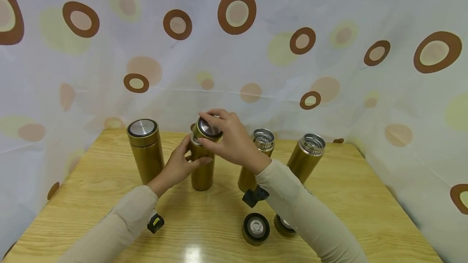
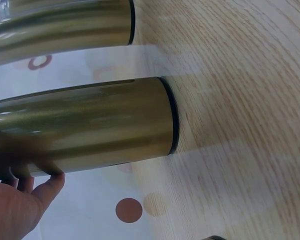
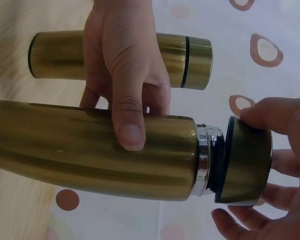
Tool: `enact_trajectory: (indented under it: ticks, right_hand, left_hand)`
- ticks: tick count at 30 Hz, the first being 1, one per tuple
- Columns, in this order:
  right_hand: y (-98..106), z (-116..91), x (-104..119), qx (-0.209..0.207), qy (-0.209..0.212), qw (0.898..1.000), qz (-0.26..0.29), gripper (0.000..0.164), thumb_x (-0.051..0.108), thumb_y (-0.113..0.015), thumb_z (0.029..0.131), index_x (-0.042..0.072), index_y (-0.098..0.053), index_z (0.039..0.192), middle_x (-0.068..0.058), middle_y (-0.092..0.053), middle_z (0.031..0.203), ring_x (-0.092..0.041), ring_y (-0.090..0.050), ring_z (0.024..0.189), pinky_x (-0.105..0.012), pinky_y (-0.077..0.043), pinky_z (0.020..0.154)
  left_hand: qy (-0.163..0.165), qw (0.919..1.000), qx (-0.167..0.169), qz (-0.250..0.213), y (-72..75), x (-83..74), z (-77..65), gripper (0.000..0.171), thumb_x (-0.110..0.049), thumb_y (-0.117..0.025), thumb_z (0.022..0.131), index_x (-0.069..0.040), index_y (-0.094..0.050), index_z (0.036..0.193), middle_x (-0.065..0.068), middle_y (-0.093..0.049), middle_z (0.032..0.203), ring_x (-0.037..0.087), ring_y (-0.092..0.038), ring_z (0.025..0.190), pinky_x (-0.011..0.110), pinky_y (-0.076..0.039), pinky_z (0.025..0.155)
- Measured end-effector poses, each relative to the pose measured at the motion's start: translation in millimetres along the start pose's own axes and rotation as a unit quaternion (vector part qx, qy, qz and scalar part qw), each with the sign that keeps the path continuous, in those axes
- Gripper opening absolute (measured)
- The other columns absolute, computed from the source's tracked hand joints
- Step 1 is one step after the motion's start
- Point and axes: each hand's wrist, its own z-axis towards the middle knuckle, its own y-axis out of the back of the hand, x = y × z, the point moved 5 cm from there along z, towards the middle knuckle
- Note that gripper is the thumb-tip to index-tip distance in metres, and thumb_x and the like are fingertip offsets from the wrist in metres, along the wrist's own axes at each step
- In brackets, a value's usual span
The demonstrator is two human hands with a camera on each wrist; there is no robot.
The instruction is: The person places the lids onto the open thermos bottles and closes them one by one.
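My left hand (image 1: 181,162) grips the upper body of a gold thermos (image 1: 202,173) that stands upright on the table. Above its mouth, my right hand (image 1: 234,139) holds a gold lid (image 1: 210,128) with a silver top by its rim. In the right wrist view the lid (image 3: 247,162) sits tilted at the bottle's silver threaded neck (image 3: 205,157), a sliver of the neck showing below it. The left thumb (image 3: 130,120) lies along the thermos side in that view. The left wrist view shows the thermos base (image 2: 170,117) on the wood.
A lidded gold thermos (image 1: 146,153) stands at left. Two uncapped ones, a nearer thermos (image 1: 263,139) and a thermos (image 1: 307,157) farther right, stand to the right. Two loose lids, one lid (image 1: 256,229) and another lid (image 1: 283,225) partly behind the right sleeve, lie on the wooden table (image 1: 212,238).
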Motion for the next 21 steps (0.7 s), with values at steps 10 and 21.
enact_trajectory:
  ticks: [10,21]
  right_hand:
    - [-7,5,-3,0.028,0.013,0.999,-0.022,0.053,0.03,-0.068,0.091,0.01,-0.052,0.138,-0.012,-0.049,0.139,-0.026,-0.046,0.11,-0.037,-0.046,0.087]
    - [-15,6,-7,0.014,0.028,0.999,-0.028,0.056,0.033,-0.065,0.092,0.01,-0.049,0.14,-0.012,-0.045,0.144,-0.028,-0.044,0.117,-0.04,-0.045,0.093]
  left_hand:
    - [-0.009,0.9999,0.003,-0.005,0.0,-0.9,-0.2,0.077,-0.027,-0.071,0.088,-0.021,-0.025,0.15,0.006,-0.035,0.149,0.033,-0.034,0.137,0.06,-0.033,0.106]
    - [-0.01,0.9999,-0.001,-0.007,-0.4,-0.6,-0.5,0.07,-0.025,-0.072,0.088,-0.019,-0.031,0.145,0.008,-0.038,0.145,0.034,-0.037,0.135,0.061,-0.033,0.105]
